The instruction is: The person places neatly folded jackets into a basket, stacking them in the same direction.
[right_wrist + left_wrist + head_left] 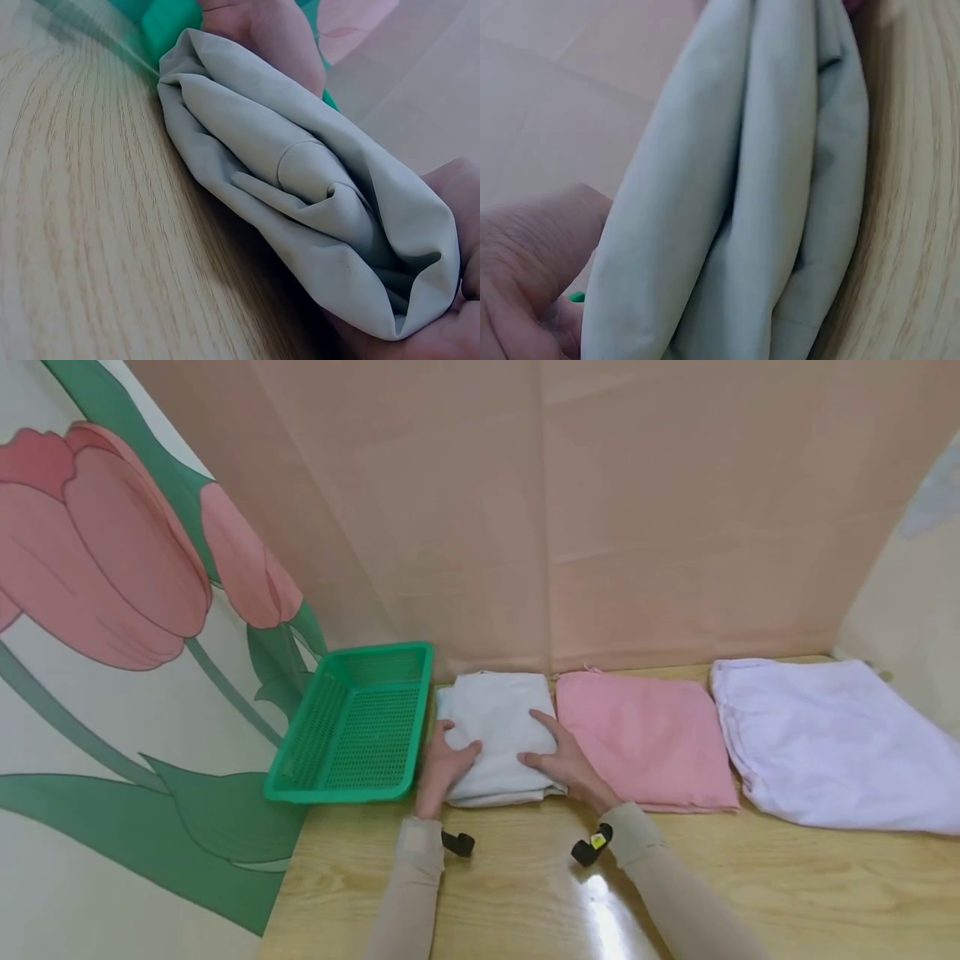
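A folded pale grey-green cloth (pixel 501 727) lies on the wooden table between both hands, its stacked layers showing along the near edge. My left hand (pixel 447 764) grips its left side, thumb over the top. On the other side, my right hand (pixel 567 766) holds the right edge with the thumb on top. The right wrist view shows the right hand's fingers (pixel 409 346) curled under the cloth's corner. Up close in the left wrist view, thick soft folds of the cloth (pixel 705 187) stand beside the left hand (pixel 525 270).
Left of the cloth stands a green plastic basket (pixel 408 727) with perforated sides. To the right lie a folded pink cloth (pixel 641 739) and a larger folded pale lilac cloth (pixel 832 747). A beige sheet (pixel 540 527) hangs behind the table (pixel 517 877); a tulip-painted wall (pixel 135 710) borders the left.
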### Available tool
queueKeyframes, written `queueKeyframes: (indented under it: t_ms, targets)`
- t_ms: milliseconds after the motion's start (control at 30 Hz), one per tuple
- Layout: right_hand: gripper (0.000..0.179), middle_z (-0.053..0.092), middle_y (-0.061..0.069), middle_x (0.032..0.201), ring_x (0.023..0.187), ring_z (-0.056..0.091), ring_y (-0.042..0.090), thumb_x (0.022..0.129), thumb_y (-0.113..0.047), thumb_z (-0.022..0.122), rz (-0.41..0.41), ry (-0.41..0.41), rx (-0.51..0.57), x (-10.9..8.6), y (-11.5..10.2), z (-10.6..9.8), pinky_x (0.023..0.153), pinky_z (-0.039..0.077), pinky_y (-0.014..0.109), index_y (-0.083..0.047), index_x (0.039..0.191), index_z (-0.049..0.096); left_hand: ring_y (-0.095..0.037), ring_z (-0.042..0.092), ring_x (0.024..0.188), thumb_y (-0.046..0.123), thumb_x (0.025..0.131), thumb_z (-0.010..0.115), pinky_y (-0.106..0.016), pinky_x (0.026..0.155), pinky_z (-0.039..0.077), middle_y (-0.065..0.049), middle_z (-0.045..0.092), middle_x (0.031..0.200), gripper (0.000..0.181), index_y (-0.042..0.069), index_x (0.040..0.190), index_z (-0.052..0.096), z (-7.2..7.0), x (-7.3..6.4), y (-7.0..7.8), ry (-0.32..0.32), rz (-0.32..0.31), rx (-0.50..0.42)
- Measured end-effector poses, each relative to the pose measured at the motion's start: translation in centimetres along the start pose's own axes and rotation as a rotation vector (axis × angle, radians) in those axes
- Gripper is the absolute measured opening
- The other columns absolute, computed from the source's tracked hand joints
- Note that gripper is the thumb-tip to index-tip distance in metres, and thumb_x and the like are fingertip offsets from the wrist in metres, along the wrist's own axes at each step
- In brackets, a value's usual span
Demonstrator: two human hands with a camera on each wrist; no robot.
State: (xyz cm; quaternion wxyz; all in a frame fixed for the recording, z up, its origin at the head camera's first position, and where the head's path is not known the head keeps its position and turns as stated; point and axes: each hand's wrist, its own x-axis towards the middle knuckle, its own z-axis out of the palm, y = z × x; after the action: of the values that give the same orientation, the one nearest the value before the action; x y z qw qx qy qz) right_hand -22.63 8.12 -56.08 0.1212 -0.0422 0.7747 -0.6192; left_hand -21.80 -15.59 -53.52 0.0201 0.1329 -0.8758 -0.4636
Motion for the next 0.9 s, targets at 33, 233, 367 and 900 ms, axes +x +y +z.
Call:
queueKeyframes:
  t_ms: [33, 233, 367, 900]
  targets:
    - [0.093, 0.02, 0.016, 0.177, 0.159, 0.024, 0.043, 0.09, -0.016, 0.083, 0.003, -0.002, 0.006, 0.0, 0.0, 0.0, 0.125, 0.022, 0.07, -0.037, 0.166, 0.035, -0.04, 0.054, 0.137, 0.03, 0.091, 0.081, -0.057, 0.115, 0.044, -0.024, 0.055, 0.152, 0.065, 0.009, 0.145, 0.051, 0.0, 0.1, -0.2, -0.004, -0.002, -0.037]
    - [0.093, 0.02, 0.018, 0.177, 0.157, 0.025, 0.043, 0.089, -0.014, 0.084, 0.01, 0.005, 0.017, -0.1, 0.2, -0.2, 0.125, 0.023, 0.069, -0.039, 0.166, 0.036, -0.038, 0.041, 0.147, 0.022, 0.089, 0.082, -0.055, 0.124, 0.033, -0.022, 0.043, 0.162, 0.061, 0.012, 0.141, 0.052, -0.2, 0.4, -0.9, -0.051, -0.05, -0.205]
    - [0.093, 0.02, 0.018, 0.177, 0.157, 0.025, 0.042, 0.089, -0.015, 0.084, -0.005, 0.008, 0.014, -0.2, 0.2, -0.3, 0.125, 0.023, 0.07, -0.04, 0.166, 0.036, -0.038, 0.035, 0.152, 0.018, 0.09, 0.082, -0.057, 0.127, 0.028, -0.021, 0.037, 0.167, 0.06, 0.016, 0.141, 0.052, -0.5, 0.2, -1.1, -0.074, -0.043, -0.255]
    - [0.091, 0.019, 0.013, 0.178, 0.157, 0.025, 0.039, 0.092, -0.016, 0.082, -0.002, 0.006, 0.001, -1.1, -0.6, -1.4, 0.125, 0.022, 0.071, -0.043, 0.165, 0.035, -0.04, 0.038, 0.146, 0.013, 0.089, 0.082, -0.063, 0.123, 0.03, -0.019, 0.038, 0.166, 0.062, 0.023, 0.144, 0.054, -0.8, -0.7, -0.8, -0.132, 0.042, -0.281]
